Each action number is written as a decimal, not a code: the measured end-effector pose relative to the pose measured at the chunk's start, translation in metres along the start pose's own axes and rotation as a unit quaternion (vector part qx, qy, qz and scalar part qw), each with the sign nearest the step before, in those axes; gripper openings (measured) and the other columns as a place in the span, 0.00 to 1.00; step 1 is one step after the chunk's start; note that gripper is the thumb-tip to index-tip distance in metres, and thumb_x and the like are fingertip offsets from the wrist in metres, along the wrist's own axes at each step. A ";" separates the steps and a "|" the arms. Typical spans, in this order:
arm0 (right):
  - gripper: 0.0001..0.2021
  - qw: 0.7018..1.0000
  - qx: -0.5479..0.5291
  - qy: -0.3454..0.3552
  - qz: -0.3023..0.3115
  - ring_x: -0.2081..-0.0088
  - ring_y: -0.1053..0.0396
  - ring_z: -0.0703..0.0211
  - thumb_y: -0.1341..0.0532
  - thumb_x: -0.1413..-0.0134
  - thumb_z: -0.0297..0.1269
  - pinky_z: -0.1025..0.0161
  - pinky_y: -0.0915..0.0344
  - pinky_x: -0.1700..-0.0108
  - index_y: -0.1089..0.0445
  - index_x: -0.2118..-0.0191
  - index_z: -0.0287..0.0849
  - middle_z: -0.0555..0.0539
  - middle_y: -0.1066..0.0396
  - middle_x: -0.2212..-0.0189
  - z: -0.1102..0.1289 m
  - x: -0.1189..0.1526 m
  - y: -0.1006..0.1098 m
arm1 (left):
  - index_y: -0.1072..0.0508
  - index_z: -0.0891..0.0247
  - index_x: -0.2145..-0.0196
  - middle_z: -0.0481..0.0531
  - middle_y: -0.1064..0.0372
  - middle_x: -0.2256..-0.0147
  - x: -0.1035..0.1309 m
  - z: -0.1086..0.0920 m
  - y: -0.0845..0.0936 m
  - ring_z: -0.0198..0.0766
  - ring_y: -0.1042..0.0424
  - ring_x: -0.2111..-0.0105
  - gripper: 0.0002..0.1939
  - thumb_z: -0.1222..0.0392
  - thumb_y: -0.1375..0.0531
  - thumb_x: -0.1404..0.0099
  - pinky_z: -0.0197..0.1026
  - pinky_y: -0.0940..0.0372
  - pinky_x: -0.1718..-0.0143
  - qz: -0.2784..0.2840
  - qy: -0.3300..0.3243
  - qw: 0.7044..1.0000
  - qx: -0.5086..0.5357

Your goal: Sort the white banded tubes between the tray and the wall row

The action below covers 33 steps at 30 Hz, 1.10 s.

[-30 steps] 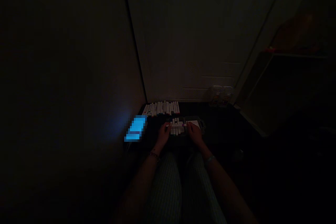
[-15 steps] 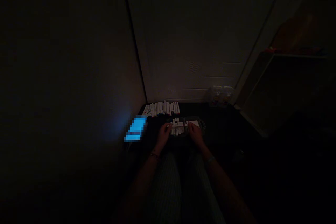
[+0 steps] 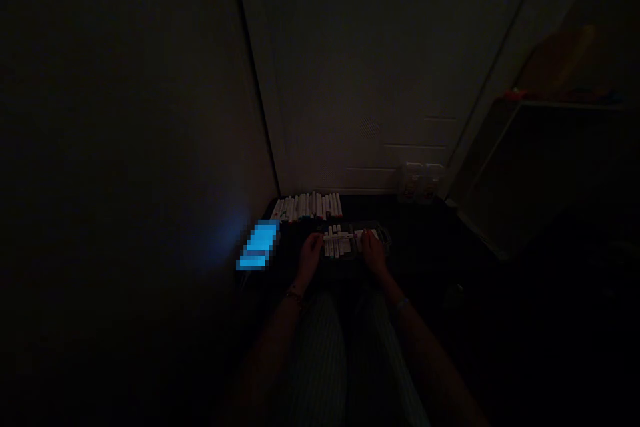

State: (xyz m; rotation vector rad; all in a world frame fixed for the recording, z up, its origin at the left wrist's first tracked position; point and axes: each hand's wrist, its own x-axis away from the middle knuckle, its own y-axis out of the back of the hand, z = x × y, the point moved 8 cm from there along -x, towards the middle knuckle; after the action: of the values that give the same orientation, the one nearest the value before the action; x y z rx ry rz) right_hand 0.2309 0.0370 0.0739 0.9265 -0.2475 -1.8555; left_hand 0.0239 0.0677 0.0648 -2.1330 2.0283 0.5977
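Note:
The scene is very dark. My left hand (image 3: 312,252) is closed in a pinch on the left end of a white marker (image 3: 338,237), held crosswise above an open clear case (image 3: 386,236). Several white markers (image 3: 334,250) lie side by side in the case's left half. Over the right half, where something white (image 3: 358,241) lies, my right hand (image 3: 373,253) has its fingers curled together beside the marker's right end. Whether those fingers hold anything is too dark to tell.
Behind the case, a row of white markers (image 3: 307,207) lies on the dark table. A lit blue screen (image 3: 259,243), pixelated, is at the left by the wall. Two clear containers (image 3: 421,183) stand at the back right. A shelf unit (image 3: 520,107) is farther right.
My right fingers have shifted slightly and now look apart from the marker's right end, which they were at before. My left hand stays about where it was, still pinching the marker.

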 end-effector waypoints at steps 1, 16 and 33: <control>0.20 1.000 0.001 -0.001 0.002 0.73 0.39 0.63 0.63 0.41 0.44 0.68 0.47 0.71 0.38 0.68 0.41 0.48 0.35 0.74 0.000 0.000 -0.001 | 0.33 0.63 0.66 0.49 0.33 0.69 0.000 0.001 0.000 0.35 0.35 0.66 0.13 0.54 0.50 0.41 0.37 0.41 0.61 -0.001 0.003 1.000 -0.001; 0.22 1.000 0.006 -0.005 0.001 0.73 0.37 0.62 0.63 0.42 0.47 0.68 0.46 0.71 0.37 0.69 0.41 0.47 0.34 0.75 -0.006 0.000 -0.005 | 0.32 0.64 0.65 0.52 0.31 0.66 -0.002 0.011 0.001 0.37 0.33 0.63 0.14 0.52 0.48 0.43 0.39 0.39 0.60 -0.002 0.022 0.999 0.025; 0.24 0.999 -0.026 -0.018 0.006 0.74 0.37 0.61 0.60 0.44 0.50 0.68 0.47 0.74 0.34 0.72 0.41 0.47 0.32 0.76 -0.006 0.001 -0.001 | 0.32 0.65 0.68 0.51 0.32 0.69 0.003 0.008 0.000 0.36 0.33 0.66 0.13 0.52 0.49 0.43 0.37 0.39 0.64 -0.010 0.029 0.999 0.023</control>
State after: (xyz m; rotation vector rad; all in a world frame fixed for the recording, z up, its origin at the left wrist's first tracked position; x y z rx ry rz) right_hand 0.2342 0.0380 0.0682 0.8553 -0.2246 -1.8603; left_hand 0.0220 0.0675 0.0568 -2.1645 2.0274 0.4879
